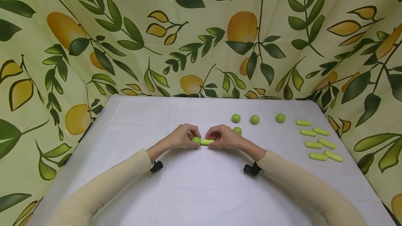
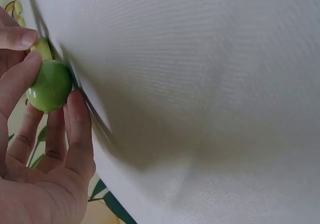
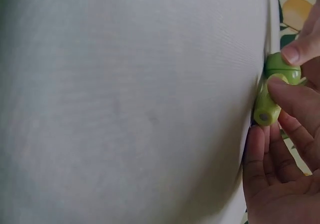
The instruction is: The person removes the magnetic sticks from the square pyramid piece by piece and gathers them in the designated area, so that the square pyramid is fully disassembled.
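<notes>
In the head view my left hand (image 1: 183, 136) pinches a glossy green ball (image 1: 196, 140) between thumb and fingers, low over the white table. My right hand (image 1: 227, 137) pinches a short yellow-green rod (image 1: 206, 142), held level. The rod's left end meets the ball, or comes very close to it. From the left wrist, the ball (image 2: 50, 86) shows large between thumb and fingertip, partly covering the rod (image 2: 42, 48). In the right wrist view a grey round spot marks the near end of the rod (image 3: 267, 106), and the grooved ball (image 3: 282, 63) sits beyond it.
Several loose green balls (image 1: 255, 119) lie behind and right of the hands, one (image 1: 237, 130) partly hidden by the right hand. At the table's right side lie several more rods (image 1: 313, 145). A fruit-patterned curtain (image 1: 194, 44) hangs behind the white tabletop (image 1: 201, 191).
</notes>
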Motion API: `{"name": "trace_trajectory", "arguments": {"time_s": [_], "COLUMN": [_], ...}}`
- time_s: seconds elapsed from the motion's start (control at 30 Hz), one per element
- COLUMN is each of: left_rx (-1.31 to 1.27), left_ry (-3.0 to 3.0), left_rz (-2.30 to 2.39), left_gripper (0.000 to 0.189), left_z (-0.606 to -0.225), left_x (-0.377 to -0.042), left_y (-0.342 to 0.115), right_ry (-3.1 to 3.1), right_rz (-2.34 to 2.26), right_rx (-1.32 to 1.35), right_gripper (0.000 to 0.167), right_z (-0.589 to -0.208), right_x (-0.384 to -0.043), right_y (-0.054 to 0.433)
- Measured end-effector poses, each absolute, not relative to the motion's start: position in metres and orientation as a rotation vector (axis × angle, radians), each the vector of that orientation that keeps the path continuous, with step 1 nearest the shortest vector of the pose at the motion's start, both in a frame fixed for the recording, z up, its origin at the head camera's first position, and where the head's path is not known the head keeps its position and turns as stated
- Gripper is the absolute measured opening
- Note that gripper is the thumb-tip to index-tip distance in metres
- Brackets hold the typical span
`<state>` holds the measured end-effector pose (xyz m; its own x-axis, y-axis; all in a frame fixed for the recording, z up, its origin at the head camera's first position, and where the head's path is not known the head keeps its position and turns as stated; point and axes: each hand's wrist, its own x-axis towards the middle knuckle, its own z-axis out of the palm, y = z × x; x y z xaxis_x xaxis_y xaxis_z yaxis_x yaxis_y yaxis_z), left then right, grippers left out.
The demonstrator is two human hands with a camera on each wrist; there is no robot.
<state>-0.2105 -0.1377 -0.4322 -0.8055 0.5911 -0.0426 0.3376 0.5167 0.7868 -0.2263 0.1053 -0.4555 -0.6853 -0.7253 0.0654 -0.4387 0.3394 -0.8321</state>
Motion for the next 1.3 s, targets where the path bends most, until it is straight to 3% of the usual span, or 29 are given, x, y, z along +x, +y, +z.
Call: {"name": "trace_trajectory", "arguments": {"time_s": [0.53,0.8,1.3], "left_rx": [0.773,0.716,0.677], "left_ry": [2.496,2.51,2.512], "left_rz": [1.057,1.032,1.014], "left_gripper": [0.022,0.021,0.021], "left_z": [-0.429,-0.427,-0.426], "left_x": [-0.214,-0.217,-0.216], "left_y": [-0.134,-0.148,-0.147], "right_ry": [2.361,2.364,2.679], "right_rz": [-1.183,-1.22,-1.257], "right_rx": [-1.003,-1.002,-0.735], "right_gripper": [0.017,0.018,0.024], "right_z": [-0.442,-0.43,-0.431], "right_x": [-0.212,-0.196,-0.169], "right_y": [0.126,0.195,0.345]}}
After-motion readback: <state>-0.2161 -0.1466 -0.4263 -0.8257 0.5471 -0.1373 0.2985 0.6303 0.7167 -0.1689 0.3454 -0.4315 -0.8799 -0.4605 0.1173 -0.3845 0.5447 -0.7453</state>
